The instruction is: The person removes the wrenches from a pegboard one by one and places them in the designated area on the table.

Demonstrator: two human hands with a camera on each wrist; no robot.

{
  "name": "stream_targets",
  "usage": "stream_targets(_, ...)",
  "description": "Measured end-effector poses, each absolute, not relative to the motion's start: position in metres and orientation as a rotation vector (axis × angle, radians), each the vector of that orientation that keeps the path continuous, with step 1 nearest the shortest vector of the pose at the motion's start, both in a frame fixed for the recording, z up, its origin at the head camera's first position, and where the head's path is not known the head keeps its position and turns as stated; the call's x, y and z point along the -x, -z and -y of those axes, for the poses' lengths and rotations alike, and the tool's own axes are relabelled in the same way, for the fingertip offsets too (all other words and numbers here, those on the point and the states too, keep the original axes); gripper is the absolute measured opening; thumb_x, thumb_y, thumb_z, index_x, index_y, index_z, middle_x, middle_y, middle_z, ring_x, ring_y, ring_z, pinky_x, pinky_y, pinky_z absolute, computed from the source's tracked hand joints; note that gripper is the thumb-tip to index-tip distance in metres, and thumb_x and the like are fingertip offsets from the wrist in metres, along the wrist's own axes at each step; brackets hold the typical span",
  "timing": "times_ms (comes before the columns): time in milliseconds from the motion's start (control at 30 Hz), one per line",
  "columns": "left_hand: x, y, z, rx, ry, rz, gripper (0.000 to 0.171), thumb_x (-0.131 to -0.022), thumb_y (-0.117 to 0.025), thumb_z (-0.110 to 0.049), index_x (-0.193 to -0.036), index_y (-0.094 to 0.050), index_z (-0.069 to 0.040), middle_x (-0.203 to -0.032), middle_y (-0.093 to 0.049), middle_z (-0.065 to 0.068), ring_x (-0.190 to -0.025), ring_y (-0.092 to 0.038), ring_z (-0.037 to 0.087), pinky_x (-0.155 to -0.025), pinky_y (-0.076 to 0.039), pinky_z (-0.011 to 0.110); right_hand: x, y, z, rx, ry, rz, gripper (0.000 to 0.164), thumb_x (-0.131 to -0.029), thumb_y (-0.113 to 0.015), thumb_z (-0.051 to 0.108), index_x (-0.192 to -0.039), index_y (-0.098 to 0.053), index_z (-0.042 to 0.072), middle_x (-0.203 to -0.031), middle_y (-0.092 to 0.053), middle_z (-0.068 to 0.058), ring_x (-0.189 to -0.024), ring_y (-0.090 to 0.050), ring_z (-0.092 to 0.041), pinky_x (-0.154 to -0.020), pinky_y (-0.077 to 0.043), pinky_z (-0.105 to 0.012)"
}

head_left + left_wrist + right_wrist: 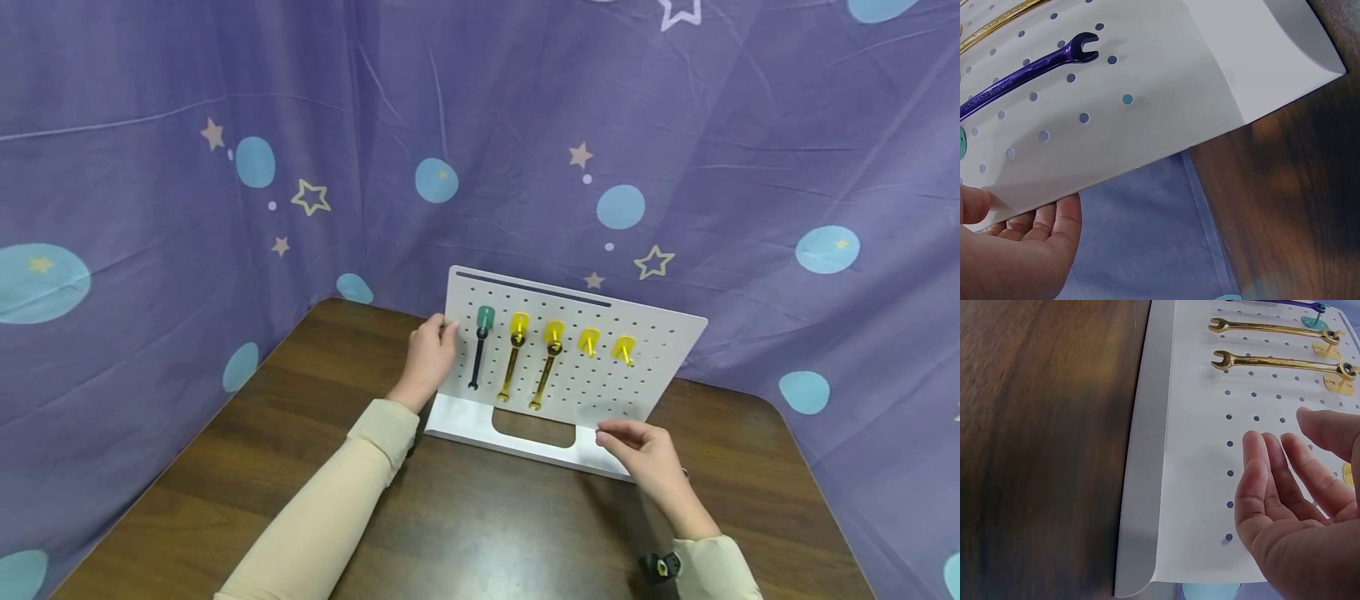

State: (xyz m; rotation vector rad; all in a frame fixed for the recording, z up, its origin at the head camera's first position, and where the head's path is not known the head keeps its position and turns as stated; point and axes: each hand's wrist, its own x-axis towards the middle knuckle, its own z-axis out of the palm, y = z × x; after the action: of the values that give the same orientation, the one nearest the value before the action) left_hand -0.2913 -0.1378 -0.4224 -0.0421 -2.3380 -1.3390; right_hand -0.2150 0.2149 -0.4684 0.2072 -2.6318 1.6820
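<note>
A white pegboard (570, 392) leans back on its own base on the table. My left hand (430, 358) grips its left edge, thumb on the front face and fingers (1066, 222) behind. From a green hook (486, 317) hangs a dark purple wrench (1029, 72). Two gold wrenches (512, 372) (1282, 362) hang beside it on yellow hooks. Farther right, two more yellow hooks (588, 342) (624, 349) bear nothing. My right hand (651, 462) hovers before the board's lower right part, fingers loosely bent and holding nothing.
The board's white base (465, 417) has a wide cutout at its middle and rests on a brown wooden table (480, 517). Purple curtains (510, 108) with stars and blue spots hang behind and to the sides. A dark band with a device (660, 568) sits at the right wrist.
</note>
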Motion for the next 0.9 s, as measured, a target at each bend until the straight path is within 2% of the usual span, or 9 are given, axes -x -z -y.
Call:
stream_targets(267,0.292,0.423,0.137,0.04,1.336,2.338,0.022,-0.107,-0.054,-0.015,-0.092,-0.06,0.001,-0.07,-0.051,0.01,-0.066,-0.049,0.025,-0.06,-0.041,0.038,0.212,0.46,-0.206,-0.234,-1.689,2.616,0.025,-0.094,-0.076,0.01,-0.113,-0.072,-0.006,-0.104,-0.073,-0.014,-0.093,-0.069,-0.02,-0.079,-0.053,-0.026)
stream_targets(533,0.292,0.422,0.137,0.049,1.341,2.335,0.022,-0.107,-0.054,-0.015,-0.097,-0.062,0.003,-0.072,-0.054,0.011,-0.068,-0.051,0.026,-0.061,-0.042,0.039,0.217,0.47,-0.206,-0.246,-1.673,2.583,0.031,-0.093,-0.078,0.018,-0.114,-0.072,-0.004,-0.104,-0.073,-0.01,-0.092,-0.069,-0.017,-0.079,-0.053,-0.026)
stream_targets(900,0.29,0.422,0.138,0.03,1.351,2.343,0.021,-0.107,-0.054,-0.015,-0.097,-0.062,0.003,-0.072,-0.054,0.011,-0.068,-0.05,0.025,-0.061,-0.042,0.038,0.217,0.468,-0.199,-0.257,-1.714,2.558,0.027,-0.092,-0.078,0.014,-0.112,-0.073,-0.004,-0.103,-0.073,-0.012,-0.092,-0.069,-0.018,-0.08,-0.053,-0.024)
